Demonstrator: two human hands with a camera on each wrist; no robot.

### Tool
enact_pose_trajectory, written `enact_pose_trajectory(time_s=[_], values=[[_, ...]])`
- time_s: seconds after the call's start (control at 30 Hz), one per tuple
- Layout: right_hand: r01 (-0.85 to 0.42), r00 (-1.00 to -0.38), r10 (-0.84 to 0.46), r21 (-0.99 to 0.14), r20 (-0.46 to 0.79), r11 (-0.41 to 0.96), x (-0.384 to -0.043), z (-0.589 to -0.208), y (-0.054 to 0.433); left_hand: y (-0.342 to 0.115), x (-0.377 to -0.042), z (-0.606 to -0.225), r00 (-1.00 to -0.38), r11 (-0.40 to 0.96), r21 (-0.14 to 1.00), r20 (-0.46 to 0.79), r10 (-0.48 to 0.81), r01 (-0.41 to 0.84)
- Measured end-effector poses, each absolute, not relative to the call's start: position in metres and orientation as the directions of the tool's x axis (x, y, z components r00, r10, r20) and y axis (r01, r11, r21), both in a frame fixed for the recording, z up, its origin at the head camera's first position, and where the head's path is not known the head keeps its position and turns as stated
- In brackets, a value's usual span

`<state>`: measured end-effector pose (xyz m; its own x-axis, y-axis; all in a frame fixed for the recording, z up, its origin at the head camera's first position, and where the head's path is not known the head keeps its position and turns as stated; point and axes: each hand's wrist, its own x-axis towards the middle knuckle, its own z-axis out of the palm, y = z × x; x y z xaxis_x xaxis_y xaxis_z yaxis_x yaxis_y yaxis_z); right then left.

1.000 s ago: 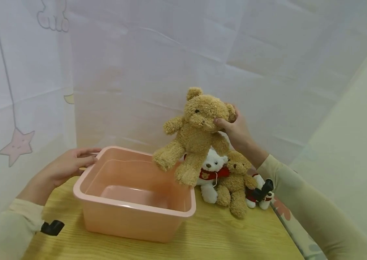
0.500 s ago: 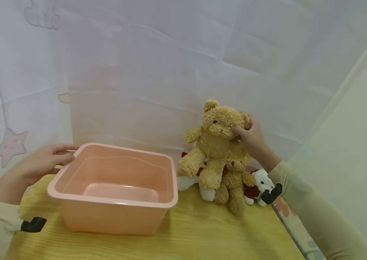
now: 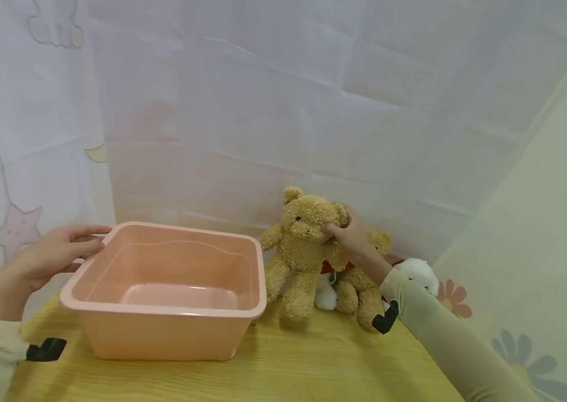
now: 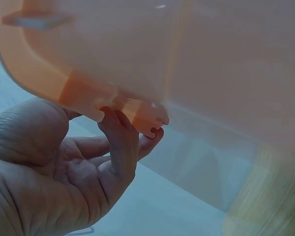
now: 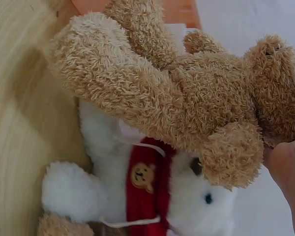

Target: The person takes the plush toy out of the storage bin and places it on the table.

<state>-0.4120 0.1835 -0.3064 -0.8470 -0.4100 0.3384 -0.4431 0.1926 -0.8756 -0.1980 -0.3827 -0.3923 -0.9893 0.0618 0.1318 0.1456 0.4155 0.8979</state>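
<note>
A curly tan teddy bear is held by my right hand, which pinches the side of its head near the ear. The bear is upright, close over the table, just right of a pink plastic basin. In the right wrist view its legs and belly overlap a white bear in a red garment. Hooked at the left end of the basin, my left hand grips the rim; in the left wrist view its fingers curl up under the edge. The basin's visible floor is bare.
A second tan bear sits behind my right forearm, beside the mostly hidden white bear. Farther right, a white toy shows past the sleeve. The wooden table meets a pale fabric wall at the back.
The basin, with my left hand on its rim, has shifted left. My right hand moved the tan bear right, away from above the basin, then lowered it and brought it back left beside the basin.
</note>
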Motion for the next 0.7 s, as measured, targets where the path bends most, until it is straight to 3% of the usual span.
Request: enact_pose_trajectory(time_s=[0.33, 0.7], values=[[-0.458, -0.825, -0.474, -0.856, 0.308, 0.241, -0.418, -0.351, 0.161, -0.38, -0.193, -0.392, -0.991, 0.398, 0.908, 0.11, 0.074, 0.131], [-0.405, -0.853, -0.457, -0.871, 0.25, 0.278, -0.424, -0.36, 0.151, -0.379, -0.191, -0.385, -0.993, 0.416, 0.902, 0.102, 0.057, 0.117]])
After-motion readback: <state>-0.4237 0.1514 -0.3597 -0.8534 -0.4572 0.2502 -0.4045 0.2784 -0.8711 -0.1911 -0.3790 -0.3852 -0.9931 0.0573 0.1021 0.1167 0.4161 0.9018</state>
